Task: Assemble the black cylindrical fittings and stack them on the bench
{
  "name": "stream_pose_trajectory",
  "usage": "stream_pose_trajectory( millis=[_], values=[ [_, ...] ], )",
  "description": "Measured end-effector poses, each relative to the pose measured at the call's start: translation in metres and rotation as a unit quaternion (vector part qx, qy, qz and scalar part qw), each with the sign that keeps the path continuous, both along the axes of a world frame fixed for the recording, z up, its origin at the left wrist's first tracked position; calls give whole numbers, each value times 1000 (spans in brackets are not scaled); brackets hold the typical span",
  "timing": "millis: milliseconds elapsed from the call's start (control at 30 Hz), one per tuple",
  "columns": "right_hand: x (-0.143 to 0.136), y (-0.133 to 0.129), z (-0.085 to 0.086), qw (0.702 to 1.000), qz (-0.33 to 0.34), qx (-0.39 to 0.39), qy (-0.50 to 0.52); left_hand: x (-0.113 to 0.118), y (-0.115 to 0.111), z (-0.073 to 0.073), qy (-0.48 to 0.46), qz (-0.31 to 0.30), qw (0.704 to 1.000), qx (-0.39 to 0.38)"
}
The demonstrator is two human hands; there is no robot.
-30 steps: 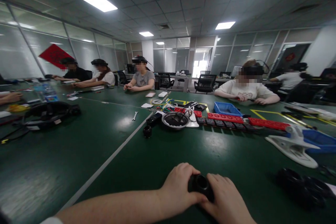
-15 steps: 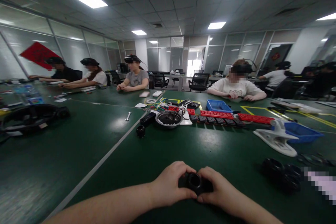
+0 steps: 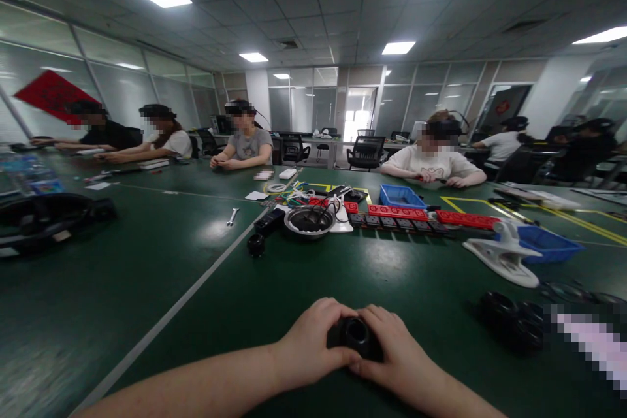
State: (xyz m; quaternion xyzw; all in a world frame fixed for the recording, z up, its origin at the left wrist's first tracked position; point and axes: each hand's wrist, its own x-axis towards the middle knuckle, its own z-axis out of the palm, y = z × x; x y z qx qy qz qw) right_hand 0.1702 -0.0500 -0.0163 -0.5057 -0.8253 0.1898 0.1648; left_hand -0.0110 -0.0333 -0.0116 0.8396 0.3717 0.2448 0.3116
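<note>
A black ring-shaped part (image 3: pixel 355 333) with a round hole facing up is held between both hands, low in the middle of the head view. My left hand (image 3: pixel 316 343) wraps its fingers and thumb round the left side of the part. On the other side, my right hand (image 3: pixel 392 347) is closed round it, with the fingertips of both hands meeting in front and behind. The underside of the part is hidden by the hands. Several similar black round parts (image 3: pixel 512 323) sit on the green table (image 3: pixel 196 339) to the right.
A small black part (image 3: pixel 255 245), a wrench (image 3: pixel 232 216) and a metal bowl (image 3: pixel 309 222) lie further off. Beyond my right hand are a white stand (image 3: pixel 507 258), red strips (image 3: pixel 396 211) and a blue tray (image 3: pixel 553 245). Several people sit across the table.
The view has shifted slightly, so the table items appear further left. My right hand's fingers have moved over the back of the black part, which both hands still hold.
</note>
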Motion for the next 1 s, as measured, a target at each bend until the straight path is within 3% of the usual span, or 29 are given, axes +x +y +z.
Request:
stream_pose_trajectory(
  millis=[133, 333, 600, 767, 1000],
  values=[
    [12, 8, 7, 994, 74, -72, 36, -4, 2, 0, 3, -44, 999, 7],
    [12, 8, 4, 997, 38, -63, 10, -6, 3, -4, 5, -74, 997, 21],
    [-3, -1, -11, 998, -32, 13, -53, 1, -1, -9, 16, 19, 1000, 0],
    [-9, -6, -9, 995, -50, 57, -68, 1, -2, -9, 3, 30, 1000, 0],
    [9, 1, 11, 992, 66, -100, 42, -3, 0, -4, 7, -57, 998, 12]
  ],
)
